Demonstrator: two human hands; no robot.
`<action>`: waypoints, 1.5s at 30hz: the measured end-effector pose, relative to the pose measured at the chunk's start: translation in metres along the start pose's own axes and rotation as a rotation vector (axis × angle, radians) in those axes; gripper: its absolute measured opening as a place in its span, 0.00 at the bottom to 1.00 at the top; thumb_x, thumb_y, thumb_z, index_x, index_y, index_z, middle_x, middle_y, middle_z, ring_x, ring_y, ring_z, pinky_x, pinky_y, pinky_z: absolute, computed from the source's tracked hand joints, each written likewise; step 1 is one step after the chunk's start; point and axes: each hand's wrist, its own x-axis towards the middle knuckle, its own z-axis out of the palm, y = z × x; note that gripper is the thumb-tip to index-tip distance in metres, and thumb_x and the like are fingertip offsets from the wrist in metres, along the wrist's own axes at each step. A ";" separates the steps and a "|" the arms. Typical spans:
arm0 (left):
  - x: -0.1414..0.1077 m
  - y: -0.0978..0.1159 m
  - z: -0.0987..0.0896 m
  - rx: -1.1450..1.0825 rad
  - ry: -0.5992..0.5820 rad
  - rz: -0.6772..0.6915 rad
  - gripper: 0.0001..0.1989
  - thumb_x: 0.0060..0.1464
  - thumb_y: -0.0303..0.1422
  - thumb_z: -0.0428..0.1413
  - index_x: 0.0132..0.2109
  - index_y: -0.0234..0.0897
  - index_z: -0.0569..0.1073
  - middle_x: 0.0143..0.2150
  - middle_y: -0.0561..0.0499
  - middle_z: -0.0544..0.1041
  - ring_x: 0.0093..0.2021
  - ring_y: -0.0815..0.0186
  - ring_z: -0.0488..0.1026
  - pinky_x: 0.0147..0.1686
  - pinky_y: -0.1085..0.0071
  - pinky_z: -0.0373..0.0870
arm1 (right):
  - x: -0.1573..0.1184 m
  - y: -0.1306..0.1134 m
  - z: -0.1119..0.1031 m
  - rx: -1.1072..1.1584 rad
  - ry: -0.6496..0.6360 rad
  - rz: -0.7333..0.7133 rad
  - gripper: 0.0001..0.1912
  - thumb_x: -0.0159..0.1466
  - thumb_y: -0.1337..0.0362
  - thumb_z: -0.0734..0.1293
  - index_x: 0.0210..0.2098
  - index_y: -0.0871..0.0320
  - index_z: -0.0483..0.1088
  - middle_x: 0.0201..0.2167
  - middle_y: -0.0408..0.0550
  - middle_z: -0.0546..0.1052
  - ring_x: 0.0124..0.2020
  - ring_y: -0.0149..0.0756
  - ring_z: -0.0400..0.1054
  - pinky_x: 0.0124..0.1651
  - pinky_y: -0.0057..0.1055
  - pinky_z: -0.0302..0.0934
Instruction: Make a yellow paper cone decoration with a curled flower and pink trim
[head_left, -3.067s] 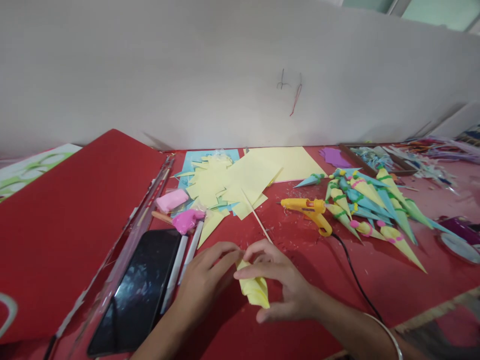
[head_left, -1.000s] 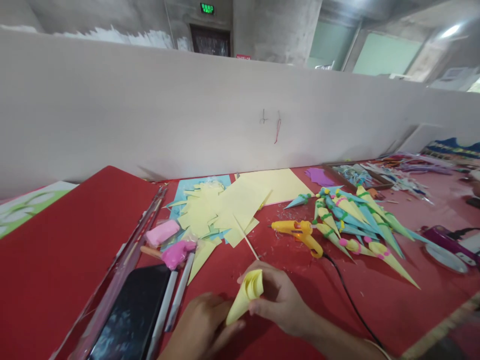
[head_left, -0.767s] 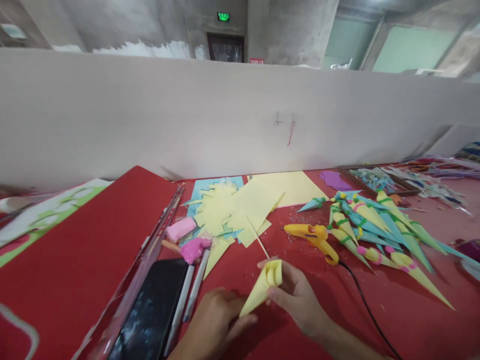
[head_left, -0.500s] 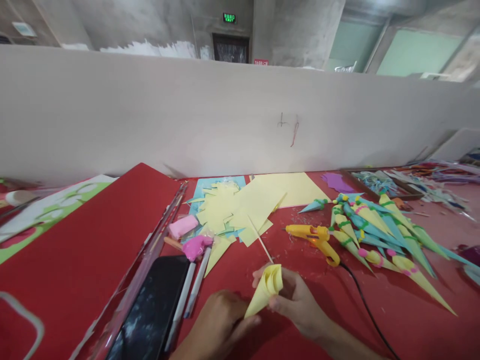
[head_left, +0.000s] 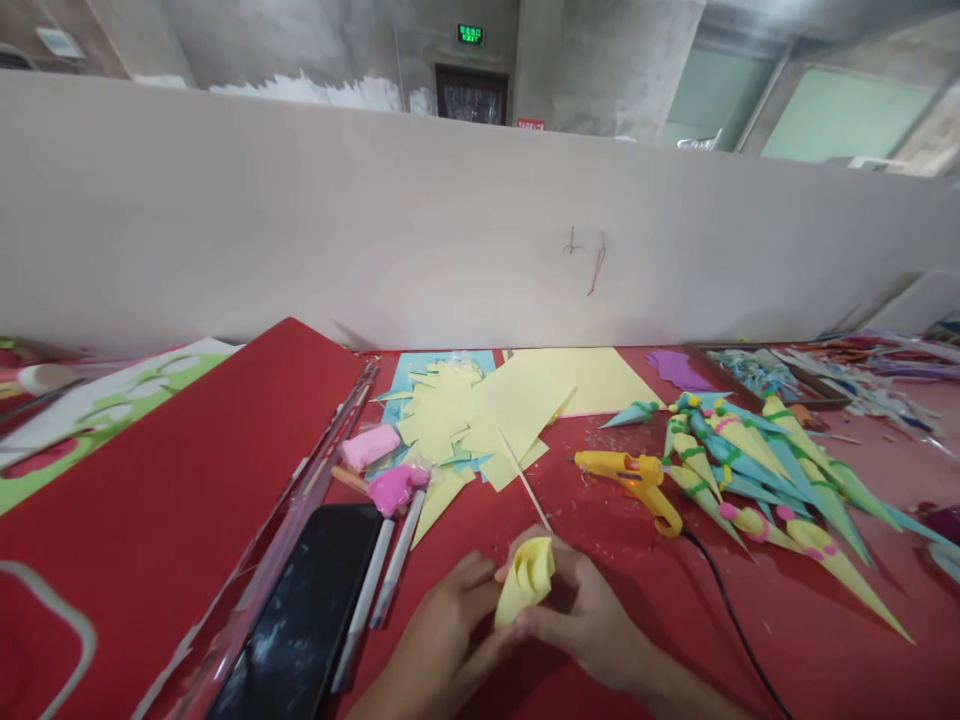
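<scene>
Yellow paper cone (head_left: 523,585) held between two bare hands over the near part of a red bench (head_left: 675,640). The cone is tilted, its wide, rolled end uppermost and showing several curled layers; its lower end is hidden by the fingers. The left hand (head_left: 452,625) is closed on the lower left side of the cone, thumb and fingers drawn together. The right hand (head_left: 589,610) is curved round the far and right side, its thumb pressed near the lower end.

A thin stick (head_left: 525,482) slants from the cut yellow paper (head_left: 442,410) towards the right hand; whether they touch cannot be told. Behind this paper lies a large pale yellow sheet (head_left: 611,378), with purple paper (head_left: 677,370) to its right. A yellow glue gun (head_left: 630,478) rests on its side, its black cord (head_left: 727,595) trailing towards the near edge. To the right of the gun, finished cones (head_left: 750,460) in yellow and blue, trimmed with green, pink and yellow, are heaped together.

To the left of the hands lie two pens (head_left: 365,598) side by side, a black phone (head_left: 307,605) and two pink packets (head_left: 397,488). A large red board (head_left: 187,500) occupies the far left; a pale partition (head_left: 337,220) stands behind.
</scene>
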 end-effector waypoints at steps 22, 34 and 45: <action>0.006 -0.017 -0.062 0.696 0.336 -0.245 0.13 0.54 0.38 0.47 0.42 0.38 0.70 0.43 0.46 0.74 0.44 0.56 0.69 0.40 0.63 0.64 | 0.010 0.003 -0.016 -0.258 0.218 0.202 0.25 0.54 0.61 0.65 0.50 0.61 0.58 0.36 0.49 0.75 0.36 0.38 0.70 0.41 0.33 0.62; 0.026 -0.047 -0.082 0.818 0.286 -0.270 0.17 0.53 0.41 0.47 0.46 0.34 0.66 0.41 0.43 0.72 0.41 0.54 0.71 0.38 0.62 0.65 | 0.009 0.002 -0.021 -0.862 0.271 0.189 0.25 0.56 0.60 0.63 0.50 0.62 0.56 0.12 0.33 0.59 0.16 0.30 0.56 0.22 0.25 0.45; 0.017 -0.006 -0.034 0.252 0.126 0.054 0.19 0.51 0.30 0.51 0.51 0.39 0.57 0.48 0.47 0.68 0.47 0.62 0.66 0.44 0.67 0.64 | 0.004 -0.008 -0.013 -0.388 0.170 -0.245 0.11 0.61 0.67 0.58 0.43 0.56 0.65 0.37 0.47 0.72 0.36 0.32 0.67 0.40 0.28 0.62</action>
